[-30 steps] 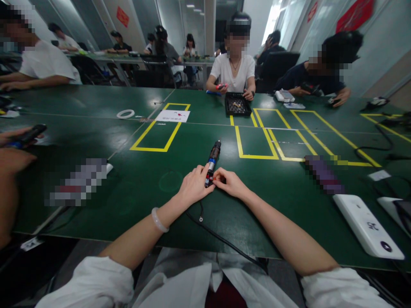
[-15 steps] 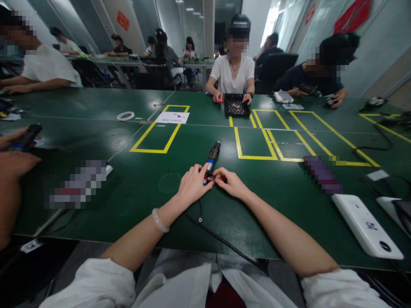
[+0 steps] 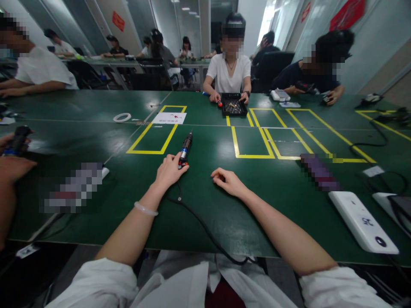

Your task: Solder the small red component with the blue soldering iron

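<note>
A black corded electric screwdriver [image 3: 185, 150] with a blue band lies on the green table [image 3: 144, 179], its tip pointing away from me. My left hand [image 3: 169, 170] grips its near end, fingers wrapped round it; a pale bangle sits on that wrist. The black cord [image 3: 205, 229] runs from the tool back toward my lap. My right hand [image 3: 226, 180] rests on the table to the right of the tool, apart from it, fingers curled and pinched together; whether anything small is in them I cannot make out.
Yellow tape rectangles [image 3: 157, 132] mark the table. A black parts tray [image 3: 234, 106] sits before a person opposite. A white tape ring [image 3: 121, 117], a white paper [image 3: 169, 118], white devices [image 3: 362, 222] at right and another person's hand [image 3: 13, 154] at left.
My left hand slid the screwdriver to the left, away from my right hand. The right hand let go of the tool's end and stayed in place.
</note>
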Action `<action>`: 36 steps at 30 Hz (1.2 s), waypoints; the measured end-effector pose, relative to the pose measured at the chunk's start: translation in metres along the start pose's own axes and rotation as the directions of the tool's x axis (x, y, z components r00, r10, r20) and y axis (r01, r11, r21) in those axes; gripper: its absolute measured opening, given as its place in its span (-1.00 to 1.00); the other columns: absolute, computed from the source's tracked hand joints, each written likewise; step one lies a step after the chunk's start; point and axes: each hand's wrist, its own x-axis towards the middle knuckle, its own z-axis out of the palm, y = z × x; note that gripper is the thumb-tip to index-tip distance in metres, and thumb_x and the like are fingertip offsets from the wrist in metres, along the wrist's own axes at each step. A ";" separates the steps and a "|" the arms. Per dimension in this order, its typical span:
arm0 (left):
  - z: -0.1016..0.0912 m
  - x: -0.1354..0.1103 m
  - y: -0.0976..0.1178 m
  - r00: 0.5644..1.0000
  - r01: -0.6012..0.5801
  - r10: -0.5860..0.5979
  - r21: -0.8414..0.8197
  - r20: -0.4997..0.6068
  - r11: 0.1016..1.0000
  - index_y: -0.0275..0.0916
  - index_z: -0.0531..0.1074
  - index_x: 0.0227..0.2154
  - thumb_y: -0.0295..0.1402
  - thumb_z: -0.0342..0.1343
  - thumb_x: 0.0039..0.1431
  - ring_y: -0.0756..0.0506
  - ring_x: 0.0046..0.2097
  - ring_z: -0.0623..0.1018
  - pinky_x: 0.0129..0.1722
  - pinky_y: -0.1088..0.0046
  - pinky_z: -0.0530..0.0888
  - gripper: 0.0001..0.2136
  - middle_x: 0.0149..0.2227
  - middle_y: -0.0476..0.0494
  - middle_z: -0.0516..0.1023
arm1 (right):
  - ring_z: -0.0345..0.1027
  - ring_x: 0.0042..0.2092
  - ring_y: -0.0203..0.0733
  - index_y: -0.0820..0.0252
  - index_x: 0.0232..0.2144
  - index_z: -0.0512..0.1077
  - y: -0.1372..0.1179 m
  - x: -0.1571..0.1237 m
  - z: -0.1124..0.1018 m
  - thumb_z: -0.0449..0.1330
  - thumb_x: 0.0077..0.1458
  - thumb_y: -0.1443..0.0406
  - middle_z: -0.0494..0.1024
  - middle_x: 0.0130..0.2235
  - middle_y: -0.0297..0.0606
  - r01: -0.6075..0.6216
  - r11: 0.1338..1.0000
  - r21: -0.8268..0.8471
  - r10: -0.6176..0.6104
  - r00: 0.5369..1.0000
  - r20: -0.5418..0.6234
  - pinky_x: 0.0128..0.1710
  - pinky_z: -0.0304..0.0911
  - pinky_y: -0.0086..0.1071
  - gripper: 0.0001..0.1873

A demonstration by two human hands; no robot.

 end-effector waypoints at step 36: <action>-0.015 0.013 -0.082 0.922 0.228 -0.263 -0.151 -0.285 0.962 -0.29 0.37 -0.08 -0.21 -0.14 0.26 -0.28 -0.01 0.46 -0.02 0.17 0.37 -0.67 -0.03 -0.34 0.46 | 0.31 -0.39 -0.30 0.23 -0.25 0.44 -0.003 0.001 -0.001 0.08 0.18 0.31 0.50 -0.37 -0.31 0.006 0.999 -0.047 -0.006 1.000 0.001 -0.34 0.19 -0.45 -0.84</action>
